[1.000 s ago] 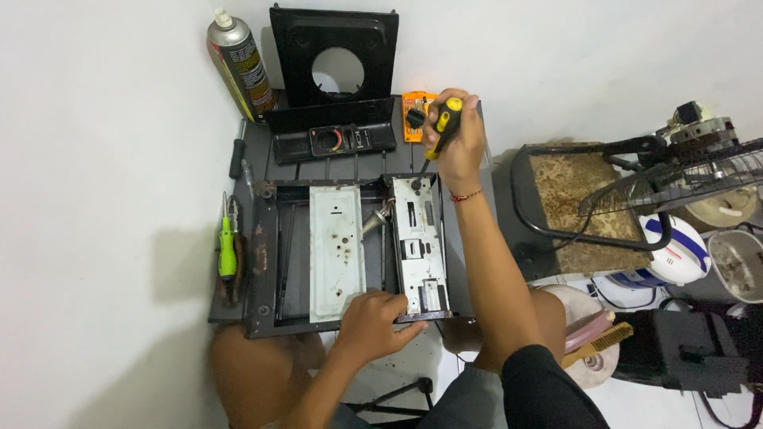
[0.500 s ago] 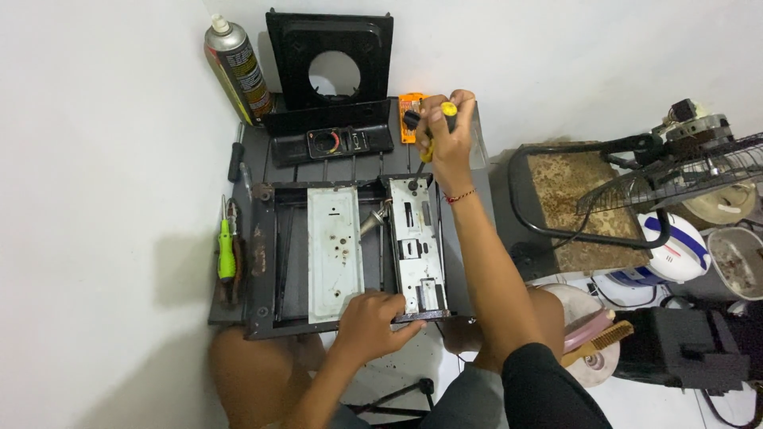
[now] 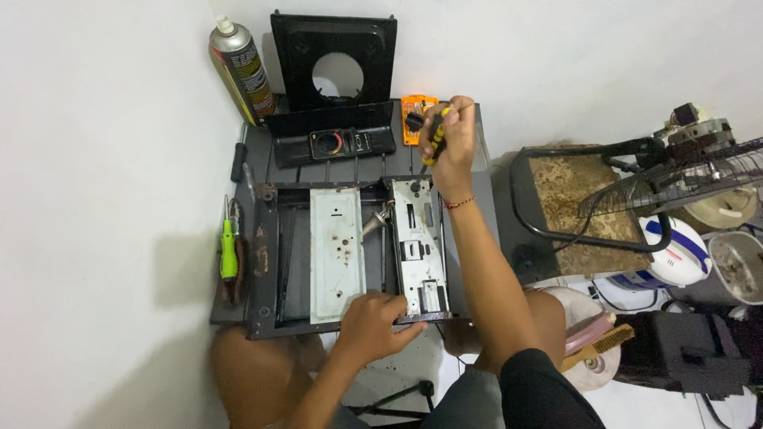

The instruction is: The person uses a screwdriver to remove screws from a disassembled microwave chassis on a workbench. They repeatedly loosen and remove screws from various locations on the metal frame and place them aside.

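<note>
A dark metal frame point(image 3: 269, 262) lies flat in front of me, with two pale metal plates inside it: one on the left point(image 3: 336, 250) and one with slots on the right point(image 3: 417, 238). My right hand point(image 3: 451, 141) grips a yellow and black screwdriver point(image 3: 433, 135), held upright with its tip on the far end of the right plate. My left hand point(image 3: 373, 320) rests on the near edge of the frame, fingers pressing between the two plates.
A spray can point(image 3: 242, 71) stands at the back left beside a black panel with a round hole point(image 3: 334, 59). A black strip with a dial point(image 3: 338, 143), an orange tool point(image 3: 413, 107) and a green-handled tool point(image 3: 229, 250) lie around. A fan guard point(image 3: 683, 179) and clutter fill the right.
My right hand has shifted slightly and turned with the screwdriver over the far end of the right plate. My left hand has stayed on the frame's near edge.
</note>
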